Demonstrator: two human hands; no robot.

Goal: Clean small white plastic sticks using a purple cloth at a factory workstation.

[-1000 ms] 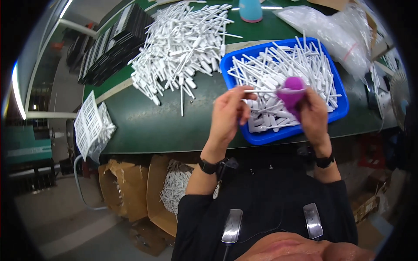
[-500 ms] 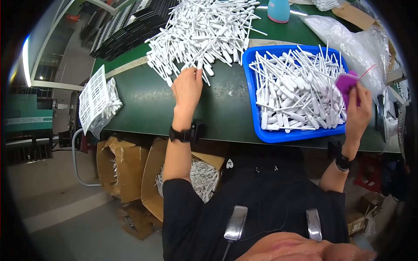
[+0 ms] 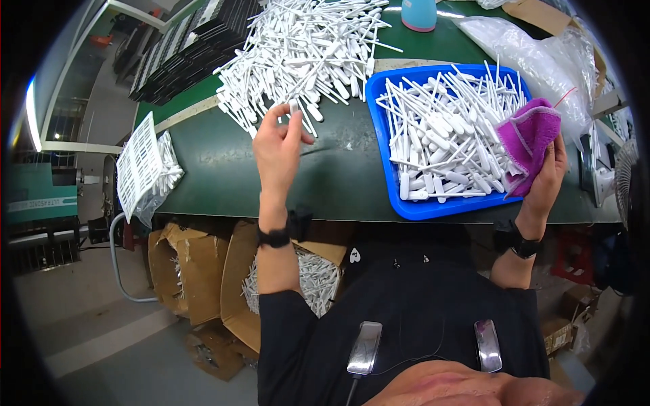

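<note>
My left hand point(image 3: 277, 145) is raised off the green table at the near edge of a heap of white plastic sticks point(image 3: 305, 57). Its thumb and fingers pinch one white plastic stick point(image 3: 293, 106), mostly hidden by the hand. My right hand point(image 3: 550, 177) grips a purple cloth point(image 3: 531, 142), which hangs over the right side of a blue tray point(image 3: 387, 183). Inside that tray lie many more white sticks point(image 3: 443, 139), with wide flat ends and thin shafts.
Black stacked trays point(image 3: 193, 47) stand at the back left, and a bag of white pieces point(image 3: 166, 162) at the left edge. Clear plastic bags point(image 3: 504, 51) and a blue bottle point(image 3: 418, 13) are at the back. Cardboard boxes point(image 3: 237, 277) sit below the table.
My left hand has drawn back from the heap with its fingers pinched. The right hand has turned, and the purple cloth now hangs opened out over the tray's right side.
</note>
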